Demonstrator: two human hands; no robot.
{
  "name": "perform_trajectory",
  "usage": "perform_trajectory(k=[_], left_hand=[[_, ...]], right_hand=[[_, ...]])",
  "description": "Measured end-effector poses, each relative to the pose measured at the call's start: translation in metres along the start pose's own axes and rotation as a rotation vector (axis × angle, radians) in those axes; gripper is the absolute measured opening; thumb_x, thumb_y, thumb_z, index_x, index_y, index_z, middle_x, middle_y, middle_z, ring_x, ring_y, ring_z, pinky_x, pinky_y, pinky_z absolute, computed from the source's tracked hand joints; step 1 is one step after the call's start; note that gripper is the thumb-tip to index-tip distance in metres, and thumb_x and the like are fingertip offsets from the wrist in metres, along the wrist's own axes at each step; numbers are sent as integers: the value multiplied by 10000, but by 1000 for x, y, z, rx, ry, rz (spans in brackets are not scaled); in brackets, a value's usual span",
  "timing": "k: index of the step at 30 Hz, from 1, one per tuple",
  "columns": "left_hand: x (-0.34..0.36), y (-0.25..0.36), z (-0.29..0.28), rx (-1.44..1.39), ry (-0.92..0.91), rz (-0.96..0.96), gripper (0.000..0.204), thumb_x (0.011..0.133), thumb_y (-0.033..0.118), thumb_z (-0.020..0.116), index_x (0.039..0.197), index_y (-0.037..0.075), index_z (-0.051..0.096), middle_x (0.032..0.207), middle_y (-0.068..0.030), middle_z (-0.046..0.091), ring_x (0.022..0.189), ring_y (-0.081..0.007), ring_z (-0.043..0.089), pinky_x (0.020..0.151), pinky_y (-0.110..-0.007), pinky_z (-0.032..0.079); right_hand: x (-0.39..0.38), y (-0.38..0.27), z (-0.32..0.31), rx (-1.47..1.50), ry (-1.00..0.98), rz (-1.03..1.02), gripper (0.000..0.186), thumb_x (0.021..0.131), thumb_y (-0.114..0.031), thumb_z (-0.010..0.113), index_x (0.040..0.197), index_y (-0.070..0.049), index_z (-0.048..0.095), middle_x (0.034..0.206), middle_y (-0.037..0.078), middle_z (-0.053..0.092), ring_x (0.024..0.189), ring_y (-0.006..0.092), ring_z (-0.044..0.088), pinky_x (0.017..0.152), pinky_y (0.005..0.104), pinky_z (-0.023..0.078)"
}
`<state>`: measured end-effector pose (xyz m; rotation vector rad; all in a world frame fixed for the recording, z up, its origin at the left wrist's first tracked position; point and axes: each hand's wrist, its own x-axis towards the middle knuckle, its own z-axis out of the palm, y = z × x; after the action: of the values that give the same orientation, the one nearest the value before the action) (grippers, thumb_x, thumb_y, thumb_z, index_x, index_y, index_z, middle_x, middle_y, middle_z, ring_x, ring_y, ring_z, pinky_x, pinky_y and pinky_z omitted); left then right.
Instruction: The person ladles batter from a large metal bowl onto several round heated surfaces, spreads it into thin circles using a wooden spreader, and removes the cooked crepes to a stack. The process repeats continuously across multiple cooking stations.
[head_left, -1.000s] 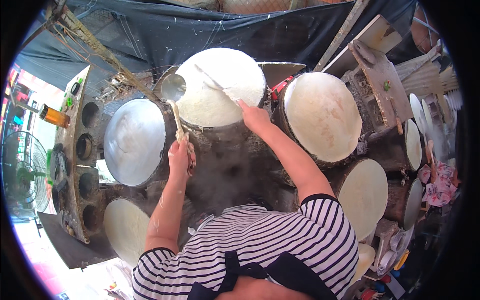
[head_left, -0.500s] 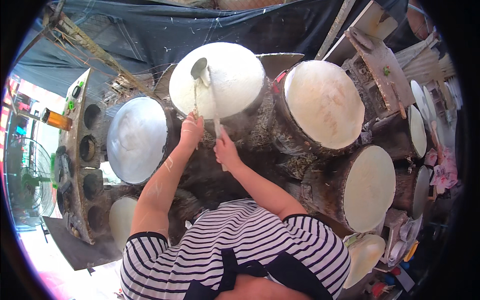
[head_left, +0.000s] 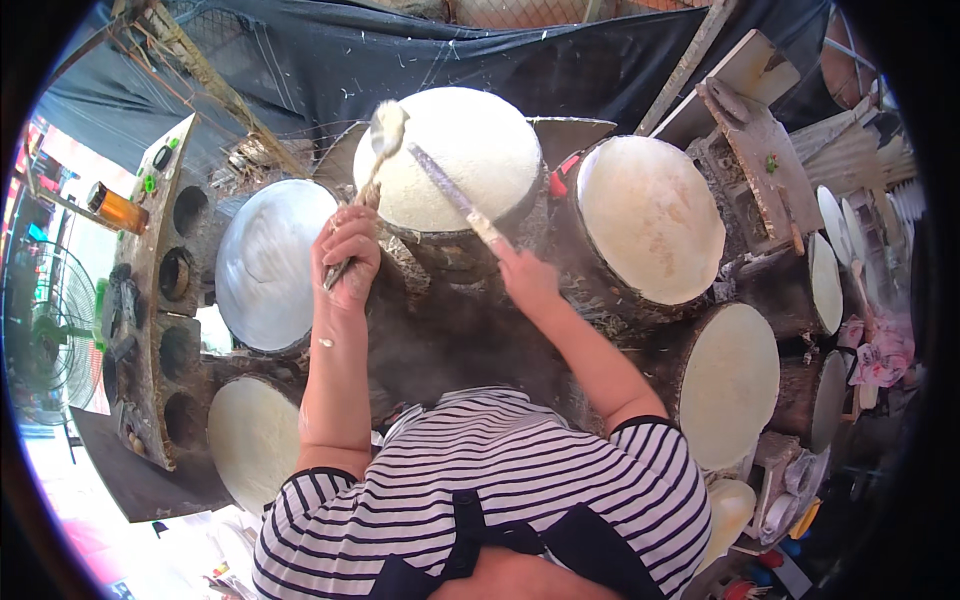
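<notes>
My left hand (head_left: 348,252) is closed around the handle of a ladle (head_left: 385,145), whose bowl carries pale paste and hangs over the left rim of a round griddle. A whitish, grainy layer covers that far griddle (head_left: 478,150). My right hand (head_left: 530,282) grips the near end of a long flat wooden stick (head_left: 450,185), smeared with paste; its far tip points at the ladle bowl, a small gap apart. Left of my left hand, another round griddle (head_left: 275,265) shows a grey-white, swirled surface.
Several more drum-like stoves stand around me, among them a pale-topped one (head_left: 650,220) to the right and another (head_left: 730,385) nearer. At left are a board with holed blocks (head_left: 185,290), an amber jar (head_left: 118,208) and a fan (head_left: 55,335). Dark sheeting (head_left: 430,60) hangs behind.
The ladle has risen and moved left to the griddle's rim, now tilted with paste in its bowl. My right hand has swung right, and the stick now slants away from the ladle.
</notes>
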<state>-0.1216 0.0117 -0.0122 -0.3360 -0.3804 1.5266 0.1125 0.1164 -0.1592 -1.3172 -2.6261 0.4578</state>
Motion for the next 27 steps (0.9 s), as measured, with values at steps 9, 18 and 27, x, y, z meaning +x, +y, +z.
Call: perform_trajectory(k=[9,18,27], left_hand=[[7,2,18,142,-23,-114,199,942,160,387,806,14,392,622,-41,397,434,-100,396,332,-214,369],[-1,15,-19,426,101,48,321,941,186,433,1065,-110,422,1121,-253,498,447,-87,379,336,-203,335],[-20,3,-64,908,255,167,301,941,117,409,1149,-100,405,858,-121,515,452,-47,357,326,-168,312]], right_hand=[[39,-10,-13,-129,112,-30,369,866,-271,494,1229,-239,435,761,139,579,643,333,611,566,460,497],[34,-19,-73,617,387,102,392,854,-199,517,1244,-191,487,919,209,623,815,362,614,711,428,492],[-36,-91,-97,724,-72,-232,323,821,-237,588,1080,-49,542,892,203,615,858,355,595,753,420,464]])
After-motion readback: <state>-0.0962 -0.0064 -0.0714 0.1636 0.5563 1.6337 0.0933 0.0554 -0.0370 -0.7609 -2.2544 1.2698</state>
